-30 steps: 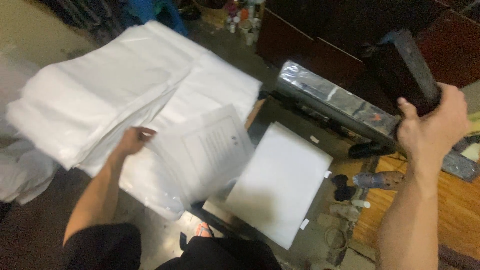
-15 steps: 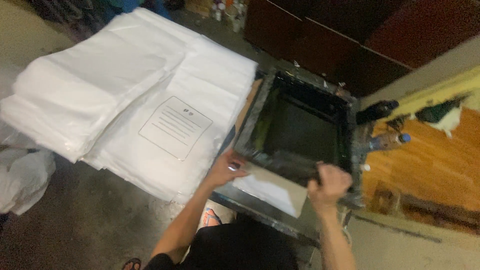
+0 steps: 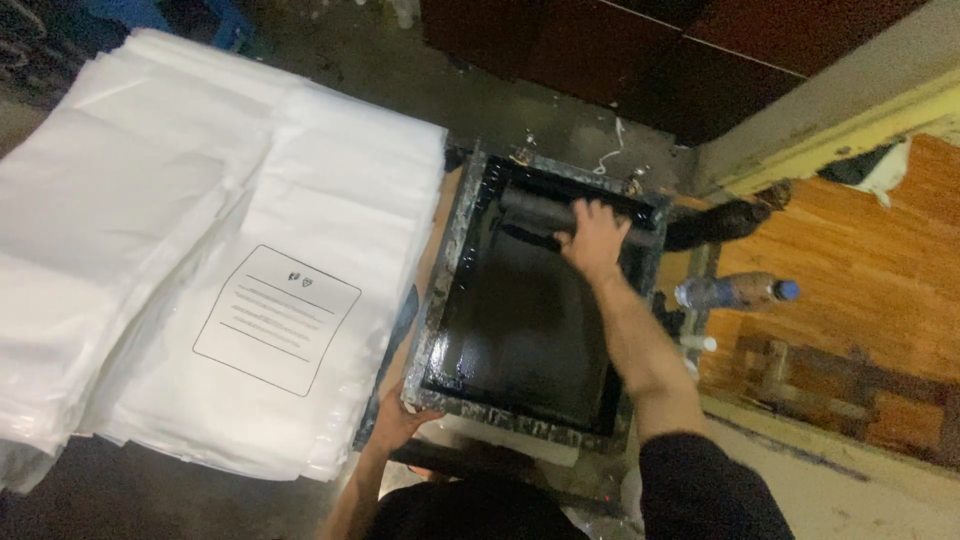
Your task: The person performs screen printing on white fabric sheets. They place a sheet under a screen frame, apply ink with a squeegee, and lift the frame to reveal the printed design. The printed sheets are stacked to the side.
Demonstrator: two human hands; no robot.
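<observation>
Dim workshop, hands [image 3: 592, 238] on printing screen [image 3: 530, 300]

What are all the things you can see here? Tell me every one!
Printing frame: one, black and inky with a grey rim, centre, lying flat.
Squeegee: one, black, at the frame's far end, under the right hand.
Plastic bags: several stacks, white, on the left.
Printed bag: one, white with a black-lined box, on top of the stack beside the frame.
Bottle: one, clear with a blue cap, lying right of the frame.
Wooden floor: brown, on the right.
Left hand: on the frame's near left corner.
Right hand: on the squeegee.
</observation>
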